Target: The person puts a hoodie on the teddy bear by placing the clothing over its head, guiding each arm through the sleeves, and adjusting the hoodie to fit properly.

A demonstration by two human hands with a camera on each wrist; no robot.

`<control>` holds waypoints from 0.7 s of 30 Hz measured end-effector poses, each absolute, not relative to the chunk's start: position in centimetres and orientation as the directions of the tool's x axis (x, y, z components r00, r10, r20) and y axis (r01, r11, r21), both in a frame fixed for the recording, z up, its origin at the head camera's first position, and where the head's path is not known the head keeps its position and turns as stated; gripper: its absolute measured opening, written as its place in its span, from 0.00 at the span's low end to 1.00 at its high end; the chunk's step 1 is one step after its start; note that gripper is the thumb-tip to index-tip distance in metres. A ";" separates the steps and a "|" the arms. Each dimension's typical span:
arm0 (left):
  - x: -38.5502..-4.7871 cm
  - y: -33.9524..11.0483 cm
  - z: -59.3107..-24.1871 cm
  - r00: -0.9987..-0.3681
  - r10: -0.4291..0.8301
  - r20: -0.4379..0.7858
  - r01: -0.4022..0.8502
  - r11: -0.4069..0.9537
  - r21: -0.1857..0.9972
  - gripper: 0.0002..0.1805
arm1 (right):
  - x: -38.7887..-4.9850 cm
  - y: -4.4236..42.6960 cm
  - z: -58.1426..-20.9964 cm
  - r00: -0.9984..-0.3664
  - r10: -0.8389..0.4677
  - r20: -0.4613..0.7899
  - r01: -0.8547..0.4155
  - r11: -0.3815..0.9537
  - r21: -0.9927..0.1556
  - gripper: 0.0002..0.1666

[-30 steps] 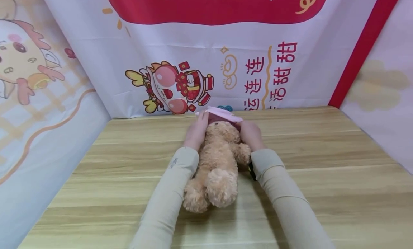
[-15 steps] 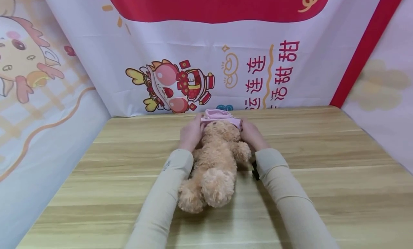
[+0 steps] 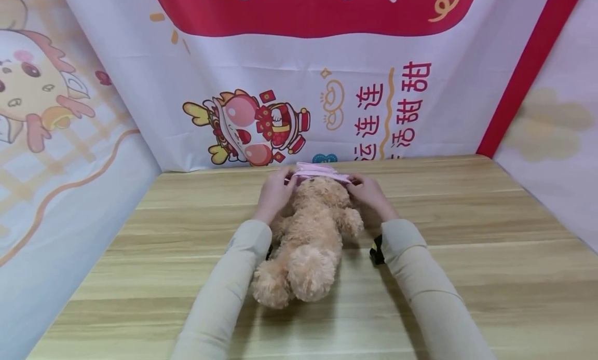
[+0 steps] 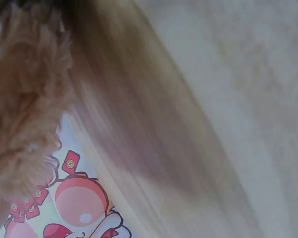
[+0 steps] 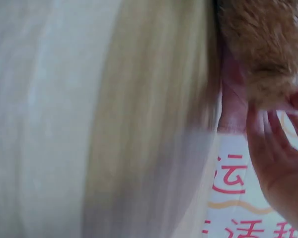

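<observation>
A light-brown plush teddy bear lies on its back on the wooden table, its feet toward me. Over the top of its head lies a small pink cloth garment. My left hand pinches the garment's left edge beside the bear's head. On the other side, my right hand pinches its right edge between thumb and fingers. The right wrist view has my right hand at the bear's fur, with pink cloth behind. Only brown fur shows in the left wrist view; the left hand is out of it.
The wood-grain table ends at a white and red printed banner just beyond the bear's head. Printed cloth hangs at the left side, another pale cloth at the right. A black strap is at my right wrist.
Both hands have spread a little apart, drawing the garment wider across the bear's head. The cloth has turned from a tilted flap to flatter folds. The bear's feet have shifted slightly left.
</observation>
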State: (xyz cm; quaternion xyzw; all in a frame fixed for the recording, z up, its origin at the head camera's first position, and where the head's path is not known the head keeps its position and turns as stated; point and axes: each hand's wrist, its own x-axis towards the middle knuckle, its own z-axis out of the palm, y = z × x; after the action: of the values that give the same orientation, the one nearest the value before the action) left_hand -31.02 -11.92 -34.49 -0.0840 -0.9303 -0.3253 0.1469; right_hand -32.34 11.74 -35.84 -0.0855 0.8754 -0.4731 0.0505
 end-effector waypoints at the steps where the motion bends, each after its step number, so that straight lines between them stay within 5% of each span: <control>1: -31.0 -12.0 -34.5 -0.947 0.077 0.311 0.261 0.749 0.609 0.11 | -32.3 11.9 -35.8 -0.976 -0.216 -0.017 -0.094 0.493 -0.865 0.20; 7: -30.5 -12.8 -34.6 -0.971 0.192 0.139 0.226 0.568 0.792 0.18 | -31.9 13.4 -35.6 -0.897 -0.435 -0.080 -0.063 0.304 -0.950 0.23; 14: -29.8 -13.1 -34.7 -0.951 0.306 -0.041 0.145 0.559 0.817 0.39 | -31.5 13.9 -35.5 -0.805 -0.573 -0.153 -0.088 0.371 -0.925 0.47; 21: -29.8 -13.2 -34.9 -0.926 0.375 -0.045 0.167 0.514 0.842 0.32 | -31.7 12.9 -36.1 -0.851 -0.525 -0.027 -0.200 0.370 -0.907 0.34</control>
State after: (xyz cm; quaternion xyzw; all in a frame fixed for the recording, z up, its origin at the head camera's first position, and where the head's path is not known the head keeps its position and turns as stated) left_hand -29.79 -13.19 -34.87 -0.1572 -0.8628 -0.4674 -0.1111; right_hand -31.72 12.91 -36.10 -0.2230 0.8125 -0.5149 0.1578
